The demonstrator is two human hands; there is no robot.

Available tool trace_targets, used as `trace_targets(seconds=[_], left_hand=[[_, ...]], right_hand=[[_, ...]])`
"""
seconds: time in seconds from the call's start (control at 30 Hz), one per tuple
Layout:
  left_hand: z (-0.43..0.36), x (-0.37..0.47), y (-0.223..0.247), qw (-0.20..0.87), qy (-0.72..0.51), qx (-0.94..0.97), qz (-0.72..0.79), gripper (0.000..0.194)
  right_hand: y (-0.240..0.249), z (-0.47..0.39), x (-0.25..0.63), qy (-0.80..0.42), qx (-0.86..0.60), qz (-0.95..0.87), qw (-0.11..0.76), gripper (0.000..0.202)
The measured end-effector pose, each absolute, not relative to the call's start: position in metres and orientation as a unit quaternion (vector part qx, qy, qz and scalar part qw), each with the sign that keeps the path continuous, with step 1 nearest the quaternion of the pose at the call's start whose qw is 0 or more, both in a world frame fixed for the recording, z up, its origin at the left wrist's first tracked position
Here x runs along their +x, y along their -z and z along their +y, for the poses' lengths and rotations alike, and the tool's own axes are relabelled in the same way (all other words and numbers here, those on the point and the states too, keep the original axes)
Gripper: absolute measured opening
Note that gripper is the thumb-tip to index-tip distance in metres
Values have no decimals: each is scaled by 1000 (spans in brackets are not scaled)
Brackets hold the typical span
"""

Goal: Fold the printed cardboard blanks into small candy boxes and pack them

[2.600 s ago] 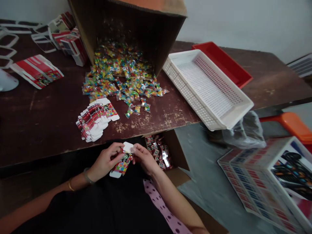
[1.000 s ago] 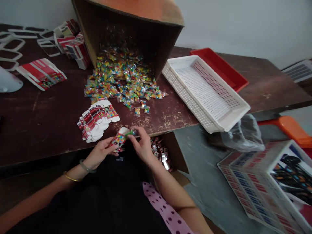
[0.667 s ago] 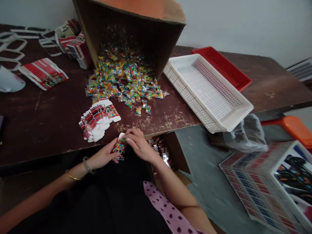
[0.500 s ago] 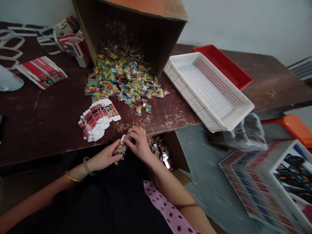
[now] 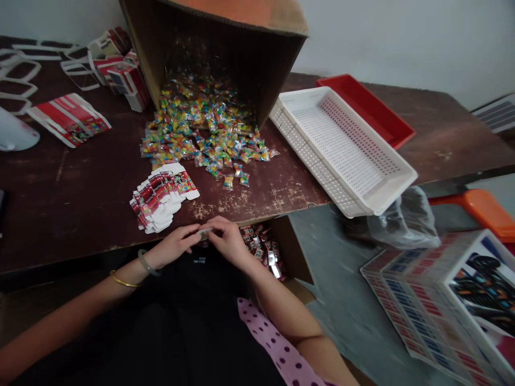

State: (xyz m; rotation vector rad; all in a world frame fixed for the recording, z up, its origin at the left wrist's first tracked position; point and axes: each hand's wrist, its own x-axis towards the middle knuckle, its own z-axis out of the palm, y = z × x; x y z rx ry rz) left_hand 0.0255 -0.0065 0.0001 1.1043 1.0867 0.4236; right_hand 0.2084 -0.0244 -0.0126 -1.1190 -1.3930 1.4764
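Note:
Between my two hands, just in front of the table's edge, is a small carton (image 5: 204, 234), mostly covered by fingers. My left hand (image 5: 177, 246) is closed on its left side, and my right hand (image 5: 226, 239) pinches the other side. A fanned stack of flat printed cartons (image 5: 159, 198) lies on the table beyond my left hand. Farther back, many small clear packets of colourful candy (image 5: 209, 134) spill from a large cardboard box (image 5: 140, 48) lying on its side. Below the edge, right of my right hand, an open box (image 5: 295, 246) holds many small red packs (image 5: 261, 246).
On the table's right stand a white perforated basket (image 5: 322, 155) and a red tray (image 5: 370, 107). Bundled cartons (image 5: 72, 118) and a white cup-like object (image 5: 16, 131) are at left. An orange stool (image 5: 486, 212) and a white crate (image 5: 426, 289) stand at lower right.
The small carton has turned, so its printed face no longer shows. My left hand has moved slightly up and left, and my right hand slightly down; their fingers are closer together.

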Motion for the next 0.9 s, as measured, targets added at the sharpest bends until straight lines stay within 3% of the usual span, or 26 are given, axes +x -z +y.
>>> trace_targets(seconds=[0.1,0.27,0.4,0.6,0.67,0.77,0.83,0.9], left_hand=[[-2,27,-3,714,-193,451,499,38],[-5,22,-7,781,-210,435,397,37],[-6,15,-3,745,-176,504,400,38],[-10,20,4,768,-162,490,379,43],[-15,26,1,795,-139,465,363,47],[-16,28,-5,780,-137,483,372,51],[-11,23,-8,742,-173,502,410,49],[-3,14,-7,712,-215,486,459,42]], right_hand=[[-2,-18,213,-494,-414,-663,382,23],[-13,-5,220,-538,-439,-597,401,19],[1,-4,215,-593,-442,-547,392,21],[19,-35,213,-443,-436,-651,434,27],[9,-43,234,-446,-439,-666,407,25],[-14,-40,275,-481,-441,-700,290,21],[-21,-22,287,-450,-448,-740,222,19],[-13,6,277,-386,-452,-777,210,22]])
